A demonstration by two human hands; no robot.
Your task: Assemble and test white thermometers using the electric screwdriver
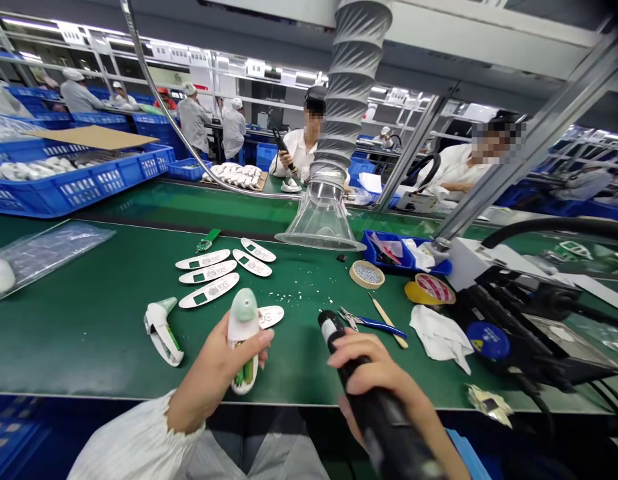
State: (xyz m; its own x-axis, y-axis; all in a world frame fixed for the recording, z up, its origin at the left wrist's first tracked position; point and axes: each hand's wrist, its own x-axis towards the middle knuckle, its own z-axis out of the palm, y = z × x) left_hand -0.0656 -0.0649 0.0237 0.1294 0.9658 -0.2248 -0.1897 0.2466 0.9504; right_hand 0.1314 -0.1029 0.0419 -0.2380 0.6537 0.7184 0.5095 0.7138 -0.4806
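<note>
My left hand (216, 360) is closed around a white plastic device housing (245, 327). Its rounded top is pale green, and green circuit parts show in its open lower half. A black electric screwdriver (356, 373) is gripped in my right hand (383, 367); its tip points up and away, apart from the housing. Beside the left hand lies a white oval cover (271, 316), partly hidden behind the housing. Farther left rests another white housing (163, 331) with a pale green end. Several white oval covers (209, 291) with square cutouts lie beyond it, near a small green circuit board (207, 240).
Blue-handled cutters (381, 326), a wooden-handled tool (389, 320) and a white cloth (441, 333) lie right. Behind them stand a round tray of small metal parts (367, 274) and blue bins (403, 253). A clear extraction hood (321, 223) hangs over the bench. Co-workers sit opposite.
</note>
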